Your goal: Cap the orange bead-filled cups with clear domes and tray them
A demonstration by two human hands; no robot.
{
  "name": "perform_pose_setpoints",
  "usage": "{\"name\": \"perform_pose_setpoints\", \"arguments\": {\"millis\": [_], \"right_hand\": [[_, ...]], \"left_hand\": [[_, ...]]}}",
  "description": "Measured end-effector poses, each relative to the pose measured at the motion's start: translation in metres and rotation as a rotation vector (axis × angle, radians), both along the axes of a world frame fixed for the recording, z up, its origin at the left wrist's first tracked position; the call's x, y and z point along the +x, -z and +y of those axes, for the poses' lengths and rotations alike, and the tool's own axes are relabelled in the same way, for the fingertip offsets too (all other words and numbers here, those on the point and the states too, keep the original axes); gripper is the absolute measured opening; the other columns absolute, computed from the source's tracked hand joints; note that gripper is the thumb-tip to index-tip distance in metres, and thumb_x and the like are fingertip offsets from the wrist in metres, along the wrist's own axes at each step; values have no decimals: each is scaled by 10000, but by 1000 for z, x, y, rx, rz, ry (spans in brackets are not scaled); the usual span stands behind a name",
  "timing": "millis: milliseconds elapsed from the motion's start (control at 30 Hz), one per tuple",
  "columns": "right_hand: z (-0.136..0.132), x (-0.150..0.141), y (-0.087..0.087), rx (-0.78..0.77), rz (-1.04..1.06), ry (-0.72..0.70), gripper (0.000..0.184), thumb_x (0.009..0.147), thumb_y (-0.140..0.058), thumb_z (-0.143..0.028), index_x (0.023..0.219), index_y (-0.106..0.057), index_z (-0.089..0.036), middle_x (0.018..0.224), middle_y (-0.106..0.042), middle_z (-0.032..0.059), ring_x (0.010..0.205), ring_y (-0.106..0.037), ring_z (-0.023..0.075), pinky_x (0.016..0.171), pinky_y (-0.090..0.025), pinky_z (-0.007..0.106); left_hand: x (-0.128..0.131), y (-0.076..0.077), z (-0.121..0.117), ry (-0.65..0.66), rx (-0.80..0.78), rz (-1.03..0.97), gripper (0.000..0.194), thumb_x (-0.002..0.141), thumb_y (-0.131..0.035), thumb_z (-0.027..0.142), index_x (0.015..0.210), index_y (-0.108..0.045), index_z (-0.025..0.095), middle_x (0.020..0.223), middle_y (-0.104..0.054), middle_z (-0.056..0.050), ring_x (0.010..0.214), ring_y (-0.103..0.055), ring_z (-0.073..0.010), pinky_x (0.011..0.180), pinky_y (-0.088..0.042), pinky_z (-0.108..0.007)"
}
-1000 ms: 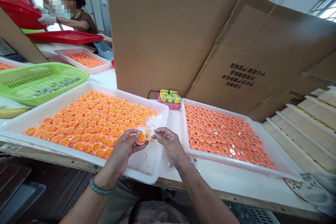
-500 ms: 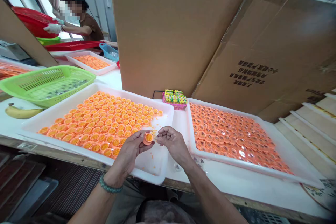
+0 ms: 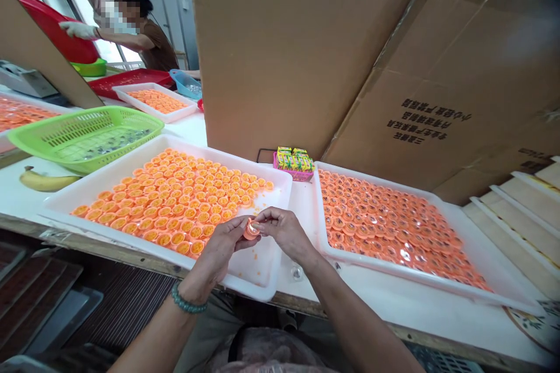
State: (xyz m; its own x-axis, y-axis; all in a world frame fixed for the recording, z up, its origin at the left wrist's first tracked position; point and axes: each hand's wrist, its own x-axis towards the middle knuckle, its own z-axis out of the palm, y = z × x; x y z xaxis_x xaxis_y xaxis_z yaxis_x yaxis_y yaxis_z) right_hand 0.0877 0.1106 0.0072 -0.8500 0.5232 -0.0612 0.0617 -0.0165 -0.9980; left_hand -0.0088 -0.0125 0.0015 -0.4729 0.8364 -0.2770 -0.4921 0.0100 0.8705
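Note:
My left hand (image 3: pixel 223 245) holds a small orange cup (image 3: pixel 251 232) between thumb and fingers, over the near right corner of the left white tray (image 3: pixel 258 290). Touching the cup's top, my right hand (image 3: pixel 282 230) pinches a small clear cover that its fingertips partly hide. A pale shine shows on the top of the cup. Rows of open orange cups with yellow filling (image 3: pixel 175 204) fill most of this tray. Orange crumbs lie on its bare right part.
Shiny-topped orange cups (image 3: pixel 385 224) fill the right white tray (image 3: pixel 321 215). A green basket (image 3: pixel 83 128) with clear pieces, a banana (image 3: pixel 48 180) and a pink basket of yellow packets (image 3: pixel 294 162) stand around. Cardboard (image 3: pixel 297 58) rises behind. A gloved co-worker (image 3: pixel 153 41) handles a red basin.
My right fingertips have come onto the cup's top, which showed its yellow filling before and now looks pale and shiny. The co-worker's red basin has tilted and moved left.

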Motion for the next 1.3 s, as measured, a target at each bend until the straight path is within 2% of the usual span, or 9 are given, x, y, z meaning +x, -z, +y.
{"name": "perform_pose_setpoints", "arguments": {"millis": [200, 333, 533, 800, 900, 1000, 1133, 1200, 1300], "right_hand": [[-1, 4, 1, -32, 28, 19, 171, 646, -733, -295, 735, -673, -162, 688, -629, -1, 598, -532, 103, 595, -442, 239], [-7, 8, -5, -56, 25, 47, 99, 644, -707, -232, 718, -686, -170, 684, -650, 1, 618, -565, 122, 623, -462, 254], [-15, 6, -13, -10, 11, 166, 55, 613, -696, -193, 666, -700, -179, 677, -667, 7, 645, -588, 143, 639, -466, 264], [-15, 4, 1, -119, 11, 141, 125, 592, -726, -229, 647, -629, -172, 622, -616, -12, 582, -562, 128, 593, -458, 264], [-12, 5, 7, -137, 8, 172, 211, 567, -753, -230, 685, -586, -179, 595, -559, -43, 545, -512, 101, 542, -419, 232], [-11, 9, 5, -117, -1, 163, 286, 599, -754, -302, 815, -610, -182, 674, -581, -25, 597, -527, 106, 577, -427, 236], [-14, 16, -3, 85, -52, 88, 278, 688, -683, -408, 892, -668, -219, 881, -642, 26, 751, -575, 148, 687, -451, 274], [-13, 18, -1, 240, -91, 54, 244, 692, -668, -448, 811, -685, -237, 860, -651, 12, 750, -574, 156, 675, -446, 274], [-8, 22, 6, 394, -112, 44, 274, 662, -645, -535, 741, -661, -273, 759, -636, -31, 705, -570, 160, 618, -439, 274]], "left_hand": [[2, 2, -3, 59, 50, 97, 298, 779, -632, 375, 972, -695, 157, 941, -693, -81, 917, -612, -209, 832, -479, -319], [3, 0, -2, 91, 61, 146, 339, 706, -726, 323, 1010, -676, 181, 923, -693, -52, 886, -611, -192, 828, -475, -305], [4, 1, 1, 22, 41, 113, 298, 646, -775, 276, 908, -679, 174, 838, -683, -25, 770, -613, -154, 751, -495, -270], [4, 3, -3, 41, 40, 179, 280, 669, -751, 261, 918, -670, 162, 822, -687, -33, 762, -612, -150, 735, -482, -252], [3, 2, -4, 27, 46, 210, 370, 678, -743, 271, 1013, -628, 163, 880, -695, -50, 817, -623, -170, 779, -480, -278], [3, -3, -5, 51, 54, 209, 611, 668, -750, 306, 1206, -489, 180, 842, -698, -47, 825, -638, -197, 811, -486, -339], [8, -13, -5, 67, -83, 268, 793, 579, -796, 379, 1254, -423, 197, 870, -710, -69, 860, -654, -256, 850, -481, -407], [10, -16, -4, 61, -165, 298, 832, 525, -810, 427, 1247, -438, 246, 867, -719, -67, 859, -660, -295, 849, -485, -455], [11, -11, -1, 116, -229, 287, 755, 482, -800, 490, 1165, -499, 380, 884, -730, -16, 903, -652, -329, 851, -490, -484]]}}
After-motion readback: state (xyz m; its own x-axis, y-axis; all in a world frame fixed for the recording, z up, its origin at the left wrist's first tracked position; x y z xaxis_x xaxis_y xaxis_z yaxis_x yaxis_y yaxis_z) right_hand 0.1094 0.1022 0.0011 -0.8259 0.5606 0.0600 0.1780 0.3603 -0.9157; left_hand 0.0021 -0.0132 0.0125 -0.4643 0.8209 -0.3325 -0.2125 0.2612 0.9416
